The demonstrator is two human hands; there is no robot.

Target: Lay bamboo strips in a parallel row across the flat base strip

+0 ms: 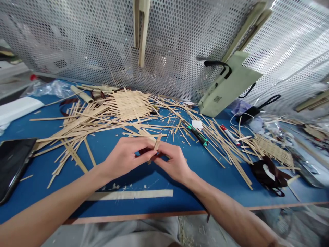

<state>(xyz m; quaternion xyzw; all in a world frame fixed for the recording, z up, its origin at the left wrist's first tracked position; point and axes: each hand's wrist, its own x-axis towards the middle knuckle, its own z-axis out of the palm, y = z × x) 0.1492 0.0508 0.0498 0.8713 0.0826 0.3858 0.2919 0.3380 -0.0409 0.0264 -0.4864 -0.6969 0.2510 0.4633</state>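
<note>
My left hand (128, 152) and my right hand (176, 161) meet above the middle of the blue table. Both are closed in a pinch on a short bamboo strip (157, 142), whose upper end sticks up between the fingers; the rest is mostly hidden. Behind my hands lies a woven bamboo mat (131, 104) with loose strip ends around its edges. Many loose bamboo strips (84, 128) are heaped to its left, and more fan out to the right. Closer to me, a flat pale strip (154, 194) rests along the table's front edge.
Right of my hands are a green-black utility knife (197, 133), a red-and-white marker (230, 134), a standing pale green bag (226, 87), a dark ribbon bundle (269, 175) and a smaller woven piece (273, 149). A phone (14, 168) lies far left. Perforated metal sheeting (174, 44) rises behind.
</note>
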